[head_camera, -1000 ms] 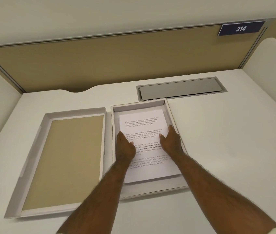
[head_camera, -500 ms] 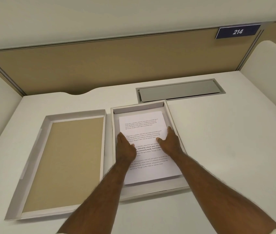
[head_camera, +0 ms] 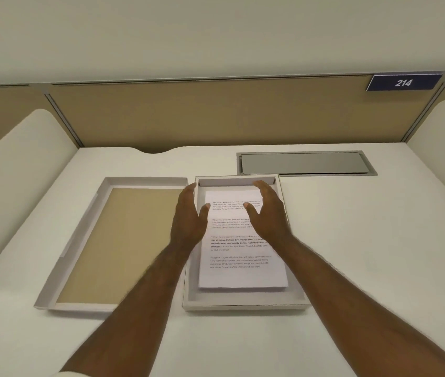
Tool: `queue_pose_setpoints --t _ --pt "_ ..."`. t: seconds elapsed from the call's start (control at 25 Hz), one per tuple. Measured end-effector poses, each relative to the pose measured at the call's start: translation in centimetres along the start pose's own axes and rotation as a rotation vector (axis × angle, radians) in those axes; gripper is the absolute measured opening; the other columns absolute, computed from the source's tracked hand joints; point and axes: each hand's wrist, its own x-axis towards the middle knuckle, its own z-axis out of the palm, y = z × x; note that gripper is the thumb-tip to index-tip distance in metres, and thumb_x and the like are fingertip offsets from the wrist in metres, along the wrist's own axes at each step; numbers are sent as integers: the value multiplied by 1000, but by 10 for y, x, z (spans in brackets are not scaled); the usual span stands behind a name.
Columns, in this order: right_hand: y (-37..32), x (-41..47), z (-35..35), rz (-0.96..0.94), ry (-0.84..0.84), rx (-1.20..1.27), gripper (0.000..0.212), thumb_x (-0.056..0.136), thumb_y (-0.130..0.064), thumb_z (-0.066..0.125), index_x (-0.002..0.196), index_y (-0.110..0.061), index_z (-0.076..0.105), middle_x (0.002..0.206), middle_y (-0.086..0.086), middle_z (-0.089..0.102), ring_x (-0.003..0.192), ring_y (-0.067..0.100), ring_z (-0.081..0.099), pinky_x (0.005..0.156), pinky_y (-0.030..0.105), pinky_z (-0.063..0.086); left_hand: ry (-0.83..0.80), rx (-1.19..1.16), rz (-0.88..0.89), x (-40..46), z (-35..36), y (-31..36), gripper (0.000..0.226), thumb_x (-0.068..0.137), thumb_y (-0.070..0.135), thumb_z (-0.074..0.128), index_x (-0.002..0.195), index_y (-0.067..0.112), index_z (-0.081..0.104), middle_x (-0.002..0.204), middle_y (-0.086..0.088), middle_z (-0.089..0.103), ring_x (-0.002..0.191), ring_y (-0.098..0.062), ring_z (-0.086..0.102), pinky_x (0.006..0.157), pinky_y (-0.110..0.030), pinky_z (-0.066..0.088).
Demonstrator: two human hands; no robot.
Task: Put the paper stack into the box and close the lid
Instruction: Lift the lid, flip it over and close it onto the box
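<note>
- One paper stack point(head_camera: 239, 248), printed with four blocks of text, lying flat inside the box, near edge short of the box's near wall.
- One shallow white box point(head_camera: 245, 304), open on top, standing on the desk just right of the lid.
- One lid point(head_camera: 79, 246), off the box, lying upside down with its tan inside facing up; right edge close beside the box's left wall.
- Two bare hands, both spread with fingers apart and gripping nothing.
- Left hand point(head_camera: 188, 216) raised over the box's left wall, fingertips toward the far corner, thumb over the left margin of the top sheet.
- Right hand point(head_camera: 269, 213) raised over the far right part of the stack, fingers curved toward the box's far wall.
- Cannot tell whether either hand touches paper or box.
- One white desk point(head_camera: 365, 240) beneath everything.
- One grey cable flap point(head_camera: 304, 163) set in the desk, beyond the box.
- One blue sign point(head_camera: 403, 83) reading 214 on the tan partition.
</note>
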Motion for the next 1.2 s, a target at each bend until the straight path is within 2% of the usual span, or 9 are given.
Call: queue_pose_setpoints --t 0.12,0.32,0.48,0.6,0.8,0.96,1.04,1.12,1.2 --pt "-11 -5 4 -46 -56 61 50 87 -15 63 134 -9 48 141 9 51 131 22 46 112 34 36 68 37 -55 -15 -31 -22 52 93 18 60 140 5 43 146 -12 47 137 -27 43 109 -25 27" --pt "-38 -28 40 -58 -214 90 48 87 -18 65 132 -12 50 135 6 53 122 23 53 104 39 45 156 78 -140 -46 -77 -62 43 91 17 63 132 7 53 137 -10 55 129 -25 51 104 -24 33" --pt "-62 -45 82 -15 -352 55 50 88 -23 63 135 -12 47 138 7 52 124 24 52 104 39 43 218 173 -247 -52 -116 -103 43 88 17 66 129 8 56 134 -12 58 126 -31 54 104 -39 41" --pt "-80 -52 115 55 -418 -5 51 90 -24 60 137 -10 45 139 9 50 126 26 51 105 36 41 201 311 -389 -54 -145 -140 48 86 21 67 131 9 53 135 -15 56 125 -37 53 102 -51 42" --pt "-98 -69 158 150 -562 -222 53 91 -26 57 137 -6 37 130 17 52 121 34 52 97 38 43 121 471 -660 -62 -185 -199 62 83 28 69 136 6 46 135 -21 53 124 -43 52 101 -58 40" --pt "-99 -69 174 176 -607 -314 47 91 -18 53 133 -6 37 118 19 56 110 37 58 81 38 48 58 490 -778 -64 -199 -227 43 83 29 65 123 15 62 121 -16 62 114 -42 57 95 -52 43" --pt "-98 -67 177 163 -627 -340 36 88 -7 48 123 -5 42 106 17 58 101 35 59 72 35 45 77 501 -764 -66 -197 -234 31 85 21 61 114 15 68 112 -17 65 107 -42 60 91 -49 44" --pt "-96 -66 177 152 -635 -365 19 83 2 43 99 -8 43 81 7 48 86 30 54 67 33 40 135 448 -740 -69 -194 -239 28 88 11 56 113 14 68 114 -19 65 106 -42 60 92 -48 43" --pt "-97 -65 176 162 -612 -347 17 79 5 41 87 -10 37 77 7 43 79 27 48 63 33 38 166 355 -715 -70 -193 -237 25 89 6 49 102 14 68 109 -20 65 94 -41 59 88 -47 44"
